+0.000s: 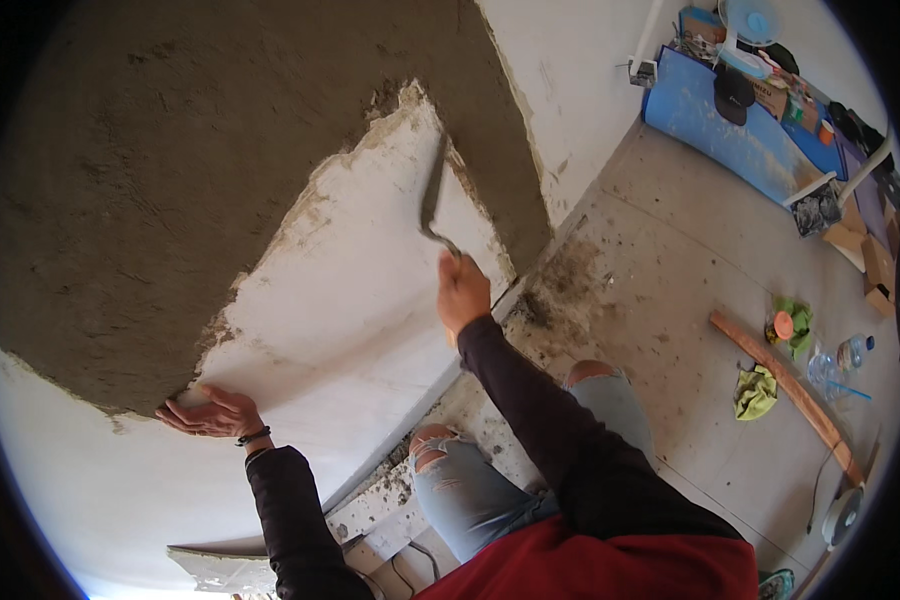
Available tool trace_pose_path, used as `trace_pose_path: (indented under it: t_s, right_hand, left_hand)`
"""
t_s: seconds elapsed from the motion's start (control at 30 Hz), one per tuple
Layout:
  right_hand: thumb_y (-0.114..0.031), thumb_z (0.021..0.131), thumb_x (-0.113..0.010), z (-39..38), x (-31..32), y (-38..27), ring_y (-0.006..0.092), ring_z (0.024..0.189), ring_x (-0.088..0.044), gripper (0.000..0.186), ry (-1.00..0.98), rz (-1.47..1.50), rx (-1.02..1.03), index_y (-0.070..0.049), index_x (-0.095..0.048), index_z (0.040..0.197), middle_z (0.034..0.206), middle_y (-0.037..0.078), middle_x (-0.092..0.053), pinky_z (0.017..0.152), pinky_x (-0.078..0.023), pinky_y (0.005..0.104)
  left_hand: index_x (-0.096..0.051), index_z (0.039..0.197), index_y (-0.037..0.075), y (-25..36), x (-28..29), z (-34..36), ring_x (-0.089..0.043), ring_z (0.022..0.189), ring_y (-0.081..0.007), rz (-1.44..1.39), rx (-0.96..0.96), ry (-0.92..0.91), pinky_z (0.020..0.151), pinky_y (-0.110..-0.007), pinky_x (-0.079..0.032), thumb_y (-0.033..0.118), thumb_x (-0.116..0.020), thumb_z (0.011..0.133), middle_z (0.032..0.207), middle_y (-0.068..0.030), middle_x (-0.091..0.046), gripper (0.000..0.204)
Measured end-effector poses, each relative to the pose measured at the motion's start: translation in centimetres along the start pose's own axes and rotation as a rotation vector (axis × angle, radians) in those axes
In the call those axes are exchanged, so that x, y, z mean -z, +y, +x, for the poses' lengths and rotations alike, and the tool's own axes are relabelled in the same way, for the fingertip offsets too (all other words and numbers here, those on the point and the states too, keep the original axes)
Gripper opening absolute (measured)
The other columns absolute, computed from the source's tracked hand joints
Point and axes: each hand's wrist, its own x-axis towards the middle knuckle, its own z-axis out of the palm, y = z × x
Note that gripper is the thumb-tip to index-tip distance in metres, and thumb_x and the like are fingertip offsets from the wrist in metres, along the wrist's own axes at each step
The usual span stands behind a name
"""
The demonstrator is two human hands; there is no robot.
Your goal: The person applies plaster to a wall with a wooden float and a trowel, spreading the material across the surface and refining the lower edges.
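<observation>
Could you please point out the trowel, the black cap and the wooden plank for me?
Trowel (432,192): head view, on the middle of its blade.
Black cap (735,88): head view, on its crown.
Wooden plank (794,391): head view, about midway along its length.

- Pale floor (690,250) to your right: seams, dark grime (560,290)
- White far wall (838,55), upper right of your view
- Long blue panel (715,125) near it, clutter (770,97) around
- Bright light

Left hand (213,412): you hold it nearly flat, fingers (185,414) pointing left.
Right hand (464,292): you curl it into a grip.
Right forearm (515,375): you reach it up and leftward.
Knees (430,447): yours are bent, apart.
</observation>
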Motion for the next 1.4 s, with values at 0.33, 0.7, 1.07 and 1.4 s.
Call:
trace_pose_path:
  t_s: [0.33, 0.7, 1.07, 1.4]
  right_hand:
    - [-0.047, 0.099, -0.042, -3.4, -1.1, 7.0, 0.0198, 0.036, -0.050, 0.048, -0.069, 0.195, -0.422, -0.001, -0.046, 0.086, 0.060, 0.009, -0.050, 0.033, -0.042, 0.0346]
    - [-0.042, 0.100, -0.041, -2.6, -1.1, 9.6, 0.0213, 0.039, -0.051, 0.040, -0.021, 0.208, -0.427, -0.003, -0.048, 0.091, 0.061, 0.009, -0.052, 0.036, -0.042, 0.0364]
    - [-0.041, 0.099, -0.042, -0.7, -2.4, 11.1, 0.0453, 0.077, -0.059, 0.043, 0.160, -0.186, 0.166, 0.000, -0.054, 0.090, 0.083, 0.025, -0.061, 0.069, -0.048, 0.0507]
    - [-0.050, 0.099, -0.038, -3.9, -3.2, 10.6, 0.0452, 0.073, -0.060, 0.052, 0.036, 0.008, -0.138, -0.002, -0.055, 0.095, 0.082, 0.024, -0.063, 0.068, -0.047, 0.0515]
  left_hand:
    - [-0.028, 0.140, 0.002, -0.8, -0.2, -0.3, -0.022, 0.138, -0.0429, -0.014, 0.007, 0.015, 0.110, -0.057, -0.021, 0.055, -0.034, 0.097, 0.147, -0.0284, -0.024, 0.069]
    - [-0.028, 0.139, 0.002, 0.2, -0.7, -0.6, -0.022, 0.139, -0.0427, -0.012, 0.027, 0.000, 0.110, -0.057, -0.021, 0.056, -0.034, 0.096, 0.147, -0.0279, -0.024, 0.070]
    - [-0.027, 0.139, 0.001, 0.1, -1.4, -0.6, -0.022, 0.138, -0.0443, -0.004, -0.055, 0.024, 0.110, -0.059, -0.022, 0.056, -0.034, 0.096, 0.146, -0.0269, -0.025, 0.070]
    - [-0.026, 0.137, 0.000, -1.3, -0.7, -0.9, -0.023, 0.137, -0.0443, 0.056, -0.121, 0.023, 0.109, -0.059, -0.023, 0.055, -0.034, 0.097, 0.145, -0.0274, -0.025, 0.069]
